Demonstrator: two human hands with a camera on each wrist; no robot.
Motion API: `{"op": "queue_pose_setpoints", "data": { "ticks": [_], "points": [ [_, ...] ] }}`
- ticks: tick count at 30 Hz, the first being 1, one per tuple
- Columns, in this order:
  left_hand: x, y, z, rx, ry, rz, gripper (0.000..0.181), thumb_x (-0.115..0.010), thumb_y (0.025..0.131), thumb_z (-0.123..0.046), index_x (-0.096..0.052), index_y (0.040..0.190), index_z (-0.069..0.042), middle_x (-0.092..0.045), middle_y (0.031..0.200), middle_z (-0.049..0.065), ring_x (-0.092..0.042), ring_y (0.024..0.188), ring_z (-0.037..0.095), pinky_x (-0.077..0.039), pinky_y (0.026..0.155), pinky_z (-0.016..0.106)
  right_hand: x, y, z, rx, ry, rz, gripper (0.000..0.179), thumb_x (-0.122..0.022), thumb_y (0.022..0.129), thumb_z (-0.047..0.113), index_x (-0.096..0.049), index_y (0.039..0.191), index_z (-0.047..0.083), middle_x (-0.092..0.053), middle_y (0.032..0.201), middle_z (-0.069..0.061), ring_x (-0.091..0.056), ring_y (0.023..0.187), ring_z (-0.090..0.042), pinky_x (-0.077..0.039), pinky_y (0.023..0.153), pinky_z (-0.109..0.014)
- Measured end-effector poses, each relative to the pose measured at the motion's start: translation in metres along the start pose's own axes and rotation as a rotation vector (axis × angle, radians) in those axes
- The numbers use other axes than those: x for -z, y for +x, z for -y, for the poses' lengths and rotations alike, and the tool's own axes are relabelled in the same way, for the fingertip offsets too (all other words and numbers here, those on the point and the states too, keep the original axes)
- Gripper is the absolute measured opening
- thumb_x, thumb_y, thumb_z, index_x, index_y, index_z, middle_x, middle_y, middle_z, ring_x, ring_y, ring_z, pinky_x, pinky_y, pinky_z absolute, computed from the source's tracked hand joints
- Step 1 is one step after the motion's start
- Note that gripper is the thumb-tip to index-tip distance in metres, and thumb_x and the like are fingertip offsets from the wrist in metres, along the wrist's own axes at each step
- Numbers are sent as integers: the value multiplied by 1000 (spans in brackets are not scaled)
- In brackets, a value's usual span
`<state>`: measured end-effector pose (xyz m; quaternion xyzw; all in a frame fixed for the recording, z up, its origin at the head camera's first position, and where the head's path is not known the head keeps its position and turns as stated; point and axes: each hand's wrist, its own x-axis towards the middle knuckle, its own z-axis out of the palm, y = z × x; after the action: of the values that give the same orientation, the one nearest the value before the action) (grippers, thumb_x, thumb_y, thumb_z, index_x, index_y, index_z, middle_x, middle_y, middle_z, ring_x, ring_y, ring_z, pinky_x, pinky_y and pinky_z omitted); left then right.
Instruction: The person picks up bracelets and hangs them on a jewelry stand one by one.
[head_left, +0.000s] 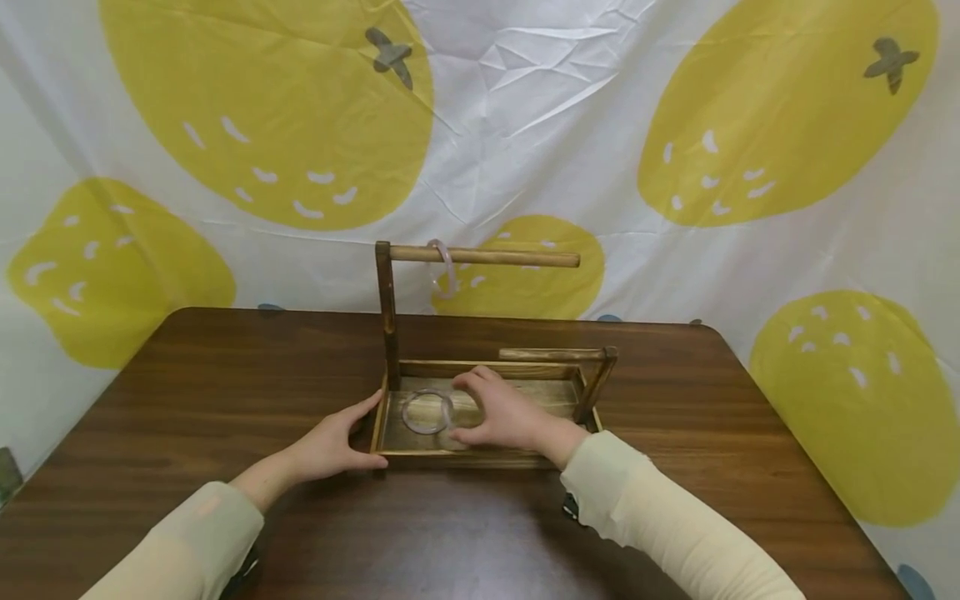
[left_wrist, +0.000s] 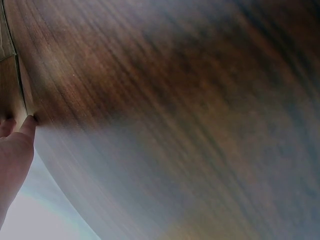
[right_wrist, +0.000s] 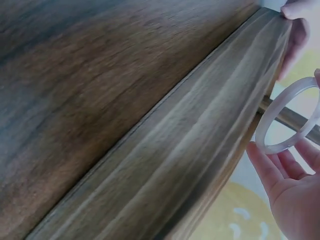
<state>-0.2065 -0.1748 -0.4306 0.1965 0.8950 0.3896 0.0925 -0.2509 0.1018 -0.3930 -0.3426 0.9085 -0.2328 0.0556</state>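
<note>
A wooden bangle stand (head_left: 480, 454) has a shallow tray base, a tall post with a long upper bar (head_left: 517, 257) and a short lower bar (head_left: 551, 355). My left hand (head_left: 322, 450) grips the tray's left end, its thumb at the front corner and its fingers along the side. Over the tray my right hand (head_left: 510, 412) holds a pale translucent bangle (right_wrist: 267, 120) between thumb and fingers, at the bangle's right side in the head view. Another pale lilac bangle (head_left: 447, 271) hangs on the upper bar, towards the tall post.
The stand rests on a dark brown wooden table (head_left: 262, 367). Behind the table hangs a white cloth (head_left: 517, 125) printed with large yellow fruit. The short post (head_left: 596, 387) with the lower bar rises at the tray's right end, beside my right wrist.
</note>
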Motion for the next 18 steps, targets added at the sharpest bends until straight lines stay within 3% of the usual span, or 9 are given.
{"op": "queue_pose_setpoints", "data": {
  "ticks": [11, 18],
  "points": [
    [0, 0, 0, 3, 9, -5, 99, -78, 75, -36, -22, 148, -1, -29, 149, 26, -31, 134, 45, -30, 107, 58, 10, -1, 24, 65, 91, -16, 64, -76, 77, 31, -48, 126, 3, -50, 119, -13, -54, 99, -28, -48, 79, -31],
    [0, 1, 1, -6, 12, -8, 98, -78, 75, -36, -22, 148, 0, -29, 148, 27, -31, 134, 45, -29, 107, 58, 12, -1, 33, 112, 184, -26, 61, -77, 76, 23, -47, 124, 1, -48, 113, -15, -52, 105, -28, -53, 83, -30]
  ]
}}
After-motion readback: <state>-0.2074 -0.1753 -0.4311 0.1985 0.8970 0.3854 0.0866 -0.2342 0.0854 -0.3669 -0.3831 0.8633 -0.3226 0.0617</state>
